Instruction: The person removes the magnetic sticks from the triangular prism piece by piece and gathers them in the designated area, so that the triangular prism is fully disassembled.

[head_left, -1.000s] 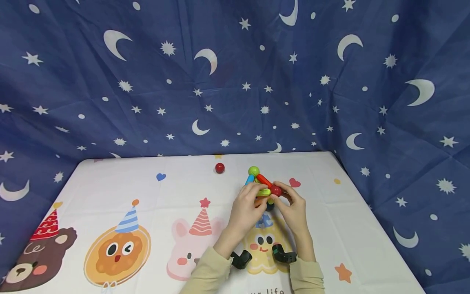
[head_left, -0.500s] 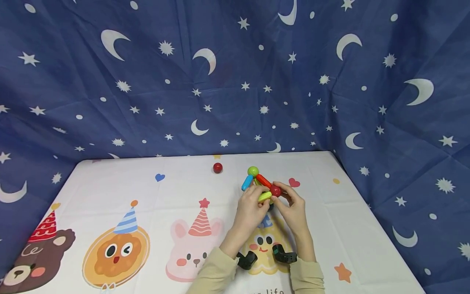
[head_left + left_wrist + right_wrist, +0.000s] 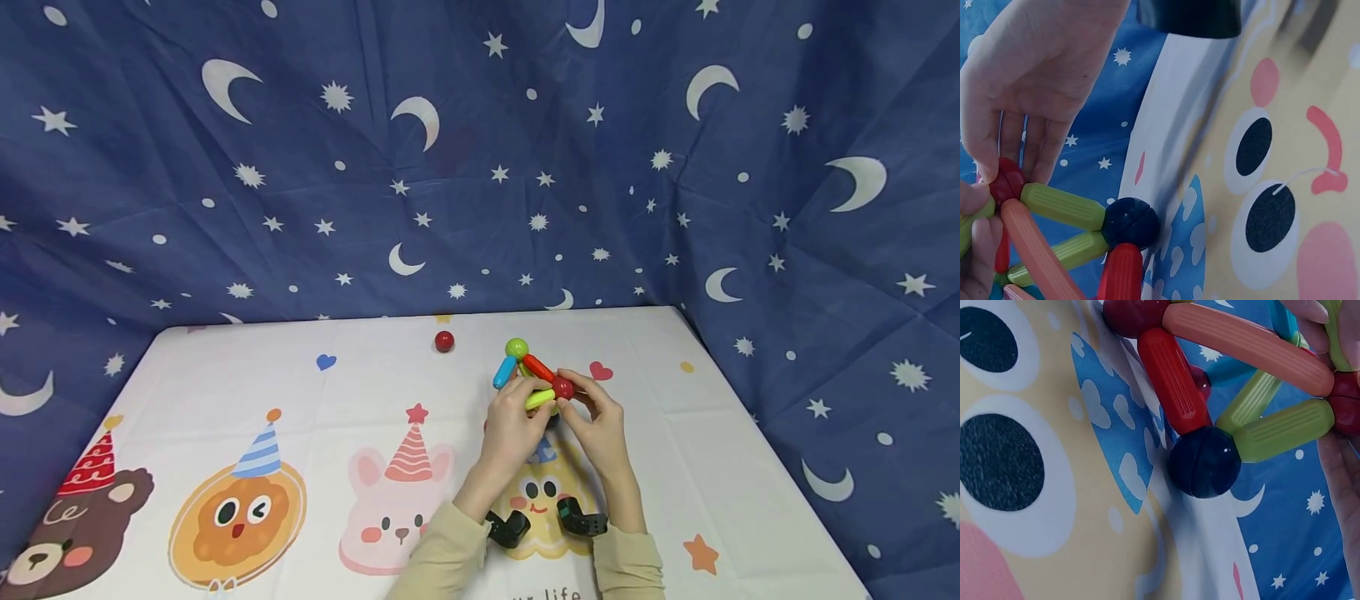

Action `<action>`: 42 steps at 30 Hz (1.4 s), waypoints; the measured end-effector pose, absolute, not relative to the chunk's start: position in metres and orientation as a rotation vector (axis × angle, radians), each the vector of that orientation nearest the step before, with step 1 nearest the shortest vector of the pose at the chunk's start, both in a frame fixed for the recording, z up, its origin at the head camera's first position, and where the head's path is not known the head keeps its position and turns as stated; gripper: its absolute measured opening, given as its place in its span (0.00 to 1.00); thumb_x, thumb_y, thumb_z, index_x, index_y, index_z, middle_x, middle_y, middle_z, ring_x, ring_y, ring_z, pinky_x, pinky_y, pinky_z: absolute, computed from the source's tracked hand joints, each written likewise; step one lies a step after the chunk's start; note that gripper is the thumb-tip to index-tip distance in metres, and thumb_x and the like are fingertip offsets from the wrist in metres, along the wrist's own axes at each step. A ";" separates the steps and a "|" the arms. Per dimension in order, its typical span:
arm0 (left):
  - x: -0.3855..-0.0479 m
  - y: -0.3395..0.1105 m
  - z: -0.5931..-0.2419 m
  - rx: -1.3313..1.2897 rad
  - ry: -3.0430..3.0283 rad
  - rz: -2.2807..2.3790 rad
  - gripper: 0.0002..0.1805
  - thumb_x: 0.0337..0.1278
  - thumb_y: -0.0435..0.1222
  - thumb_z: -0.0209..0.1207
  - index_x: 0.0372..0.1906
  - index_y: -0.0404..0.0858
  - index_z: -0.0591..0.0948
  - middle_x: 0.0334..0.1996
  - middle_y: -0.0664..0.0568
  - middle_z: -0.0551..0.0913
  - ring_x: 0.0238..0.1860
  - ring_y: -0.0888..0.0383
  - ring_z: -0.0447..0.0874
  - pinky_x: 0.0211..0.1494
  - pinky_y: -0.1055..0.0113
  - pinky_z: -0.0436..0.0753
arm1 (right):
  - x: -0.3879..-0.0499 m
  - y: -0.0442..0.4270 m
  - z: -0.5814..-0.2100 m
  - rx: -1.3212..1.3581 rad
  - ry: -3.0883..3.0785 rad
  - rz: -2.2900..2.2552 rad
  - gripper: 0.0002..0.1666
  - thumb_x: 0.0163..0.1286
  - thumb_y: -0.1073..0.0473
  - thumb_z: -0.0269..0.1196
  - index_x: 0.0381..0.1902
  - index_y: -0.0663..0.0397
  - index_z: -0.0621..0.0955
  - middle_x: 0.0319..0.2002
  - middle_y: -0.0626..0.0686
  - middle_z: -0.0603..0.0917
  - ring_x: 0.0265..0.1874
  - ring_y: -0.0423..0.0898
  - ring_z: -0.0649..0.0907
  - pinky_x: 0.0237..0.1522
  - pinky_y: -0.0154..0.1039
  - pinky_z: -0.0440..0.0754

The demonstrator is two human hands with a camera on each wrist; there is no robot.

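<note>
A frame of magnetic rods and balls stands on the table. Its top near corner is a red ball (image 3: 562, 388), which my right hand (image 3: 600, 421) grips between thumb and fingers. With curled fingers, my left hand (image 3: 513, 425) pinches a yellow-green rod (image 3: 539, 399) whose end meets that ball. A red rod (image 3: 538, 367) runs from the ball to a green ball (image 3: 517, 348), where a blue rod (image 3: 505, 372) also joins. Lower down, a dark blue ball (image 3: 1205, 462) joins green rods (image 3: 1285, 430) and a red rod (image 3: 1174, 381). An orange rod (image 3: 1041, 250) slants from the held ball.
A loose red ball (image 3: 444, 342) lies near the table's back edge, left of the frame. Cartoon figures are printed on the white tablecloth (image 3: 720, 467). A blue curtain (image 3: 480, 242) with moons and stars hangs behind. Black wrist cameras (image 3: 581, 517) sit near both wrists.
My left hand has shifted slightly right, and the yellow-green rod has tilted at the red ball. More of the blue rod shows. My right hand stays nearly still on the ball.
</note>
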State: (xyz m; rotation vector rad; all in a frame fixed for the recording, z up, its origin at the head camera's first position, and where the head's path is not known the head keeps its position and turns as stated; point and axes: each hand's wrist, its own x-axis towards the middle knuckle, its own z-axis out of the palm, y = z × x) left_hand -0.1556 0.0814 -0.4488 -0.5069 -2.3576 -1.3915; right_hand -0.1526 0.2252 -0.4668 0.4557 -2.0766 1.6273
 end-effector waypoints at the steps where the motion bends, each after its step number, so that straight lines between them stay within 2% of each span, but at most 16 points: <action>1: -0.156 0.081 -0.449 -0.508 -2.358 -1.398 0.11 0.53 0.33 0.66 0.43 0.36 0.83 0.41 0.47 0.85 0.44 0.53 0.83 0.45 0.64 0.83 | -0.152 0.225 -0.466 0.459 -2.077 1.627 0.22 0.60 0.77 0.61 0.55 0.68 0.78 0.52 0.70 0.79 0.47 0.34 0.80 0.54 0.23 0.75; 5: -0.157 0.079 -0.450 -0.517 -2.351 -1.433 0.12 0.53 0.33 0.66 0.43 0.37 0.84 0.41 0.47 0.85 0.43 0.54 0.84 0.45 0.65 0.82 | -0.152 0.226 -0.465 0.460 -2.085 1.629 0.22 0.61 0.76 0.61 0.55 0.67 0.78 0.52 0.70 0.80 0.48 0.34 0.80 0.55 0.23 0.75; 12: -0.154 0.072 -0.448 -0.561 -2.291 -1.615 0.12 0.53 0.34 0.66 0.45 0.38 0.84 0.41 0.48 0.86 0.38 0.57 0.82 0.40 0.73 0.81 | -0.154 0.227 -0.468 0.446 -2.099 1.619 0.23 0.59 0.79 0.60 0.55 0.71 0.77 0.52 0.72 0.79 0.47 0.34 0.80 0.55 0.23 0.74; 18: -0.149 0.054 -0.436 -0.593 -2.263 -1.775 0.14 0.56 0.33 0.64 0.49 0.40 0.81 0.45 0.48 0.86 0.43 0.55 0.83 0.46 0.70 0.82 | -0.154 0.227 -0.467 0.415 -2.118 1.626 0.22 0.61 0.76 0.61 0.55 0.66 0.78 0.53 0.68 0.80 0.47 0.33 0.80 0.56 0.23 0.74; 23: -0.151 0.032 -0.428 -0.569 -2.283 -1.802 0.15 0.56 0.28 0.62 0.50 0.39 0.80 0.46 0.48 0.85 0.46 0.55 0.82 0.52 0.65 0.82 | -0.152 0.227 -0.465 0.424 -2.106 1.639 0.22 0.62 0.74 0.61 0.55 0.65 0.78 0.53 0.67 0.80 0.47 0.35 0.80 0.57 0.24 0.74; 25: -0.153 0.023 -0.426 -0.555 -2.280 -1.776 0.15 0.55 0.26 0.62 0.48 0.38 0.80 0.45 0.48 0.84 0.45 0.55 0.81 0.52 0.64 0.82 | -0.152 0.227 -0.465 0.429 -2.103 1.640 0.22 0.62 0.75 0.61 0.55 0.65 0.78 0.53 0.68 0.80 0.47 0.35 0.80 0.57 0.24 0.73; 31: -0.170 -0.005 -0.428 -0.498 -2.286 -1.640 0.15 0.51 0.24 0.64 0.45 0.38 0.82 0.42 0.48 0.78 0.42 0.56 0.79 0.46 0.71 0.82 | -0.150 0.226 -0.463 0.405 -2.107 1.628 0.22 0.60 0.78 0.60 0.54 0.69 0.78 0.53 0.69 0.80 0.46 0.36 0.80 0.56 0.23 0.74; 37: -0.190 -0.033 -0.433 -0.441 -2.343 -1.524 0.14 0.51 0.28 0.66 0.44 0.38 0.82 0.40 0.47 0.81 0.40 0.55 0.80 0.43 0.70 0.81 | -0.143 0.219 -0.447 0.406 -2.128 1.616 0.21 0.59 0.79 0.60 0.53 0.76 0.76 0.51 0.73 0.79 0.46 0.38 0.80 0.55 0.24 0.76; 42: -0.207 -0.053 -0.442 -0.388 -2.401 -1.472 0.13 0.50 0.29 0.67 0.44 0.39 0.83 0.41 0.48 0.84 0.42 0.54 0.82 0.41 0.71 0.80 | -0.140 0.216 -0.440 0.374 -2.161 1.623 0.21 0.59 0.79 0.60 0.53 0.75 0.76 0.52 0.71 0.79 0.46 0.39 0.80 0.56 0.24 0.75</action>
